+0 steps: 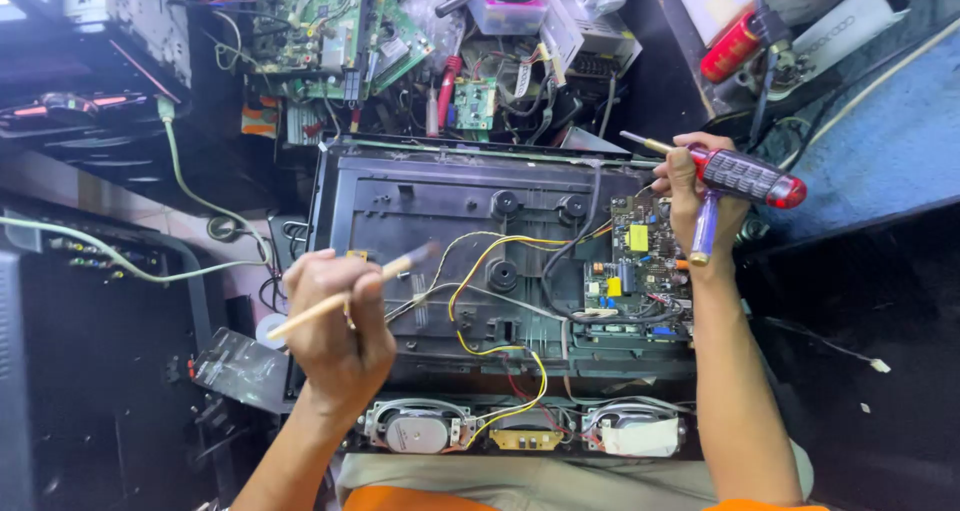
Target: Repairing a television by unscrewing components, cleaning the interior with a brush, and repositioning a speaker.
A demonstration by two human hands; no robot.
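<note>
- Centrally, an opened black appliance chassis lies flat on the cluttered table, its back cover off and its inner panel facing up.
- Left hand: closed around a thin pale-handled brush, whose blurred tip points toward the middle of the chassis.
- Right hand: rests at the chassis's right edge, closed on a red-and-black-handled screwdriver and a second, blue-handled tool that hangs below the fingers.
- Green circuit board: mounted at the right side of the chassis, just beside the right hand; it carries a yellow component.
- Yellow, white and black wires: run from the board across the panel to two speakers along the near edge.
- Far side of the table: loose circuit boards, cables and small parts heaped together.
- Left margin: dark equipment casings with a pale green cable across them.
- Upper right: a red cylindrical can beside a blue surface.
</note>
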